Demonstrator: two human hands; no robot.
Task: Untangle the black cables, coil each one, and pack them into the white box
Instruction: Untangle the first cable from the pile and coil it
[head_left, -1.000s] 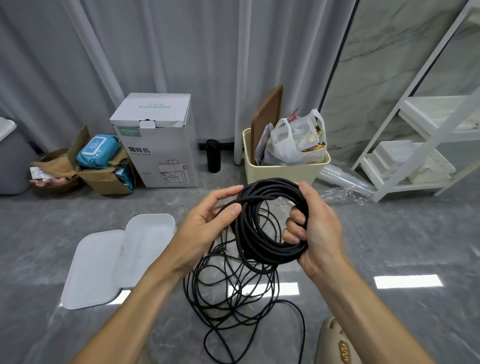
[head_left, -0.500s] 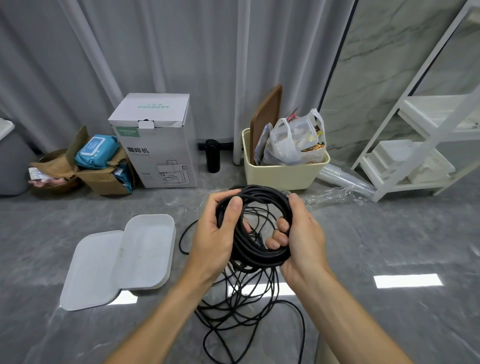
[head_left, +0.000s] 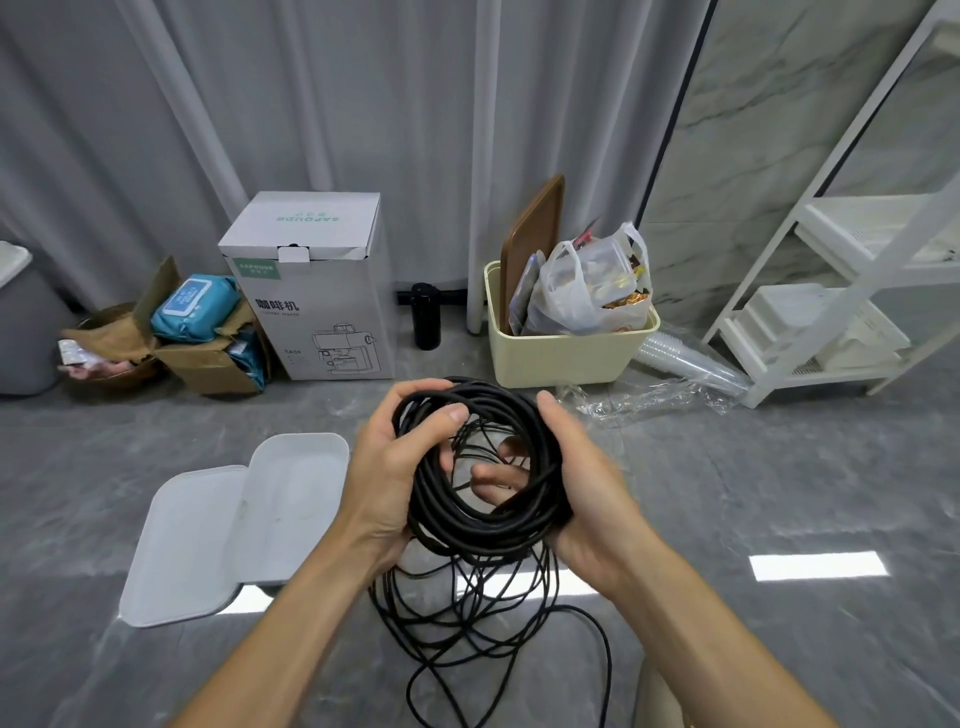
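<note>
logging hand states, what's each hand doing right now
Left hand: closed, gripping the coiled black cable.
Right hand: closed, gripping the same coil's other side.

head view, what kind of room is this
Likely a home or office storage corner: grey curtains along the wall, a coffee machine box and a bin of bagged goods on the marble-look floor, white shelving.

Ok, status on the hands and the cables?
Left hand and right hand both grip the coil. Loose cable still tangled on floor. White box open, nothing blocking.
</note>
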